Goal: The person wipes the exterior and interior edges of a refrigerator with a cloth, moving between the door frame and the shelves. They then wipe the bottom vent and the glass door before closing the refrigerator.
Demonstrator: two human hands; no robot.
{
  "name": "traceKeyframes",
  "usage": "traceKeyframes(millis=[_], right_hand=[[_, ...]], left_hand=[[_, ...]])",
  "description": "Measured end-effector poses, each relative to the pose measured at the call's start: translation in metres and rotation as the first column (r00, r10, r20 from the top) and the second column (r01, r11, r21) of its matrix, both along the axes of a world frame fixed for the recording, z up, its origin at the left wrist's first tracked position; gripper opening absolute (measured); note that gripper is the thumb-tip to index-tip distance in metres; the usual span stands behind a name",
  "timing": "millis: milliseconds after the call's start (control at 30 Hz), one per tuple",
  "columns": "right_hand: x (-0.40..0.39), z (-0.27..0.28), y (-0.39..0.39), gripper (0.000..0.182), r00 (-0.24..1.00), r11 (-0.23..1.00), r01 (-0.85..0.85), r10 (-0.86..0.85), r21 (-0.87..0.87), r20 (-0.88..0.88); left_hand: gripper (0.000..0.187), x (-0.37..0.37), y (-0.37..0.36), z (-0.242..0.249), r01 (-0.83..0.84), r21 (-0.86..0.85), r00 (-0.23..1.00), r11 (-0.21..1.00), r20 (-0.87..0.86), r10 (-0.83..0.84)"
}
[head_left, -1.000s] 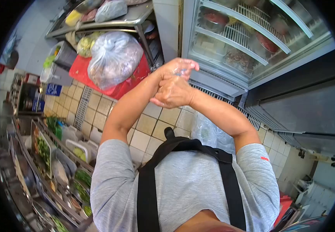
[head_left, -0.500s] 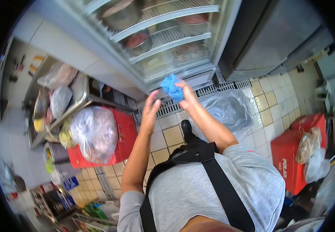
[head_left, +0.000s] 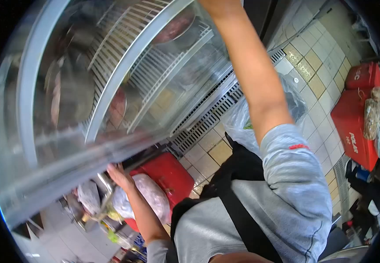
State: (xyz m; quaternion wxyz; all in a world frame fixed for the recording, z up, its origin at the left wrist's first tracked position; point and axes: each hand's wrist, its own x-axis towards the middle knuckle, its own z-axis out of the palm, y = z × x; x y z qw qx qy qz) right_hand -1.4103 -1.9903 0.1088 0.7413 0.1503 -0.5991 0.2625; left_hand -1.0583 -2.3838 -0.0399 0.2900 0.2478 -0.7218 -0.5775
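Note:
The glass-fronted fridge (head_left: pixel 128 57) leans large across the upper left of the view, its wire shelves bearing bowls with reddish contents. At the lower left, my left hand (head_left: pixel 122 177) is at the pale edge of the fridge door (head_left: pixel 102 164), fingers bent against it and partly hidden. My right arm stretches up past the fridge's right side. Only the base of my right hand (head_left: pixel 222 5) shows at the top border; its fingers and anything in them are out of frame.
Below my left hand, a clear bag of food (head_left: pixel 148 193) lies on a red cooler (head_left: pixel 166 175). Plastic sheeting (head_left: pixel 238 118) covers floor tiles beside the drain grate (head_left: pixel 216 122). More red coolers (head_left: pixel 354 122) stand at the right with a bagged item on top.
The view has tilted and come closer to the fridge. My left hand has moved down-left to the door edge. My right hand has risen to the top border, and the blue cloth has left view.

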Motion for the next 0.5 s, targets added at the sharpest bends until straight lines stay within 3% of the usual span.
traceKeyframes(millis=[67,100,133,200,233,267,333,400,433,500], right_hand=[[0.001,-0.074,0.015,0.046,0.961,0.985,0.116,-0.078,-0.129,0.266],[-0.007,-0.124,0.012,0.042,0.947,0.893,-0.077,0.205,-0.444,0.247],[0.003,-0.172,0.012,0.039,0.9,0.877,0.059,0.159,-0.476,0.405],[-0.005,-0.327,0.015,0.037,0.748,0.705,0.149,0.378,-0.693,0.545],[0.006,-0.379,0.001,0.044,0.691,0.664,0.236,0.398,-0.709,0.603],[0.008,-0.448,-0.014,0.045,0.653,0.653,0.385,0.306,-0.652,0.693],[0.012,-0.57,-0.038,0.046,0.451,0.425,0.548,0.575,-0.72,0.682],[0.028,-0.582,-0.06,0.047,0.411,0.302,0.554,0.711,-0.776,0.57],[0.039,-0.574,-0.074,0.047,0.401,0.233,0.555,0.766,-0.799,0.502],[0.07,-0.444,-0.102,0.046,0.566,0.093,0.528,0.702,-0.844,0.431]], left_hand=[[0.054,-0.005,-0.014,-0.012,-0.064,-0.112,0.998,0.992,-0.011,0.063],[0.052,-0.006,-0.013,-0.008,-0.119,-0.192,0.99,0.974,0.057,0.132],[0.049,-0.001,-0.024,-0.013,-0.136,-0.221,0.986,0.966,0.066,0.154],[0.048,0.016,-0.061,-0.032,-0.148,-0.303,0.969,0.942,0.145,0.199],[0.051,0.003,-0.042,-0.024,-0.177,-0.408,0.967,0.896,0.095,0.235],[0.052,-0.007,-0.02,-0.011,-0.179,-0.462,0.965,0.869,0.092,0.247],[0.053,-0.012,-0.018,-0.007,-0.111,-0.578,0.964,0.809,0.136,0.229],[0.054,0.001,-0.035,-0.004,0.036,-0.678,0.955,0.734,0.241,0.175],[0.046,0.001,-0.041,-0.006,-0.005,-0.61,0.97,0.792,0.189,0.152],[0.037,-0.001,-0.052,-0.01,-0.011,-0.426,0.988,0.905,0.136,0.076]])
